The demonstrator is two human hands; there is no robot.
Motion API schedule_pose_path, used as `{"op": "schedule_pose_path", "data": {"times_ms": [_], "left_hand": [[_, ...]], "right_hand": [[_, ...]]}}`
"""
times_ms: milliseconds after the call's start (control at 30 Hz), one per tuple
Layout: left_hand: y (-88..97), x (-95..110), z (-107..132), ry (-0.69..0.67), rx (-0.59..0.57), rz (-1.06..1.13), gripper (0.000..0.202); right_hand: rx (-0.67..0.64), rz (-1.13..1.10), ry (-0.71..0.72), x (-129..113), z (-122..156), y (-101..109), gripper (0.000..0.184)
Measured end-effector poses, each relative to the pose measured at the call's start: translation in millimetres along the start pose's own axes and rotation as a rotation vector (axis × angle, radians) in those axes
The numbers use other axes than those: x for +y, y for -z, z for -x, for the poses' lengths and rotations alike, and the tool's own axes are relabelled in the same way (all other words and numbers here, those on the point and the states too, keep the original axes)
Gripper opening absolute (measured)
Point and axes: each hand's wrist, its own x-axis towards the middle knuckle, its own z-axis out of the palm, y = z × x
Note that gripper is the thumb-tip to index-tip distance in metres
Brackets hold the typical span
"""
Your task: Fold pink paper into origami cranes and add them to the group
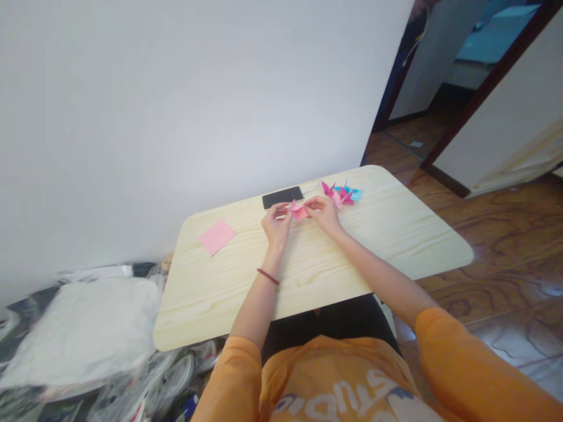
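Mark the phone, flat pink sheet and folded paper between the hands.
Phone (282,197): head view, middle of dark face.
Pink sheet (217,237): head view, middle of top face.
Folded paper (299,213): head view, middle of pink body.

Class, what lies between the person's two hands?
The head view shows folded pink paper there, held by the left hand and the right hand.

Matt paper: the pink folded piece (299,213) at the frame's centre, the square (217,237) left of it. The tabletop (404,228) looks smooth, wood-grained; the floor (505,249), right, glossy wood; the shirt (338,375), bottom, soft cloth.
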Motion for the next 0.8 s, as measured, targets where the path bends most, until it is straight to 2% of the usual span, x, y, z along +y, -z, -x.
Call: {"op": "schedule_pose_path", "data": {"times_ms": [100,233,300,433,567,733,800], "left_hand": [[-1.7,2.2,1.7,0.016,-0.054,0.043,0.025],[-2.0,2.6,0.9,0.047,-0.139,0.056,0.044],[-2.1,1.4,0.1,0.069,-0.169,0.058,0.047],[-3.0,-2.9,-0.7,0.106,-0.198,0.071,0.035],[-4.1,-5.9,-1.2,0.093,-0.163,0.053,0.025],[-4.6,-6.7,-1.5,0.104,-0.153,0.040,0.020],[-5.1,-6.7,-1.1,0.114,-0.183,0.080,0.021]], "right_hand": [[0.052,0.015,0.051,3.7,-2.8,2.0,0.011],[0.073,0.060,0.101,4.7,-3.3,3.3,0.009],[0.066,0.088,0.122,3.0,-2.0,3.0,0.010],[0.007,0.097,0.167,-0.7,1.8,1.8,0.011],[0.000,0.067,0.177,-0.2,3.3,1.2,0.012],[-0.032,0.027,0.177,0.8,4.2,-0.2,0.013],[-0.052,0.018,0.168,-0.5,4.9,-1.0,0.014]]}}
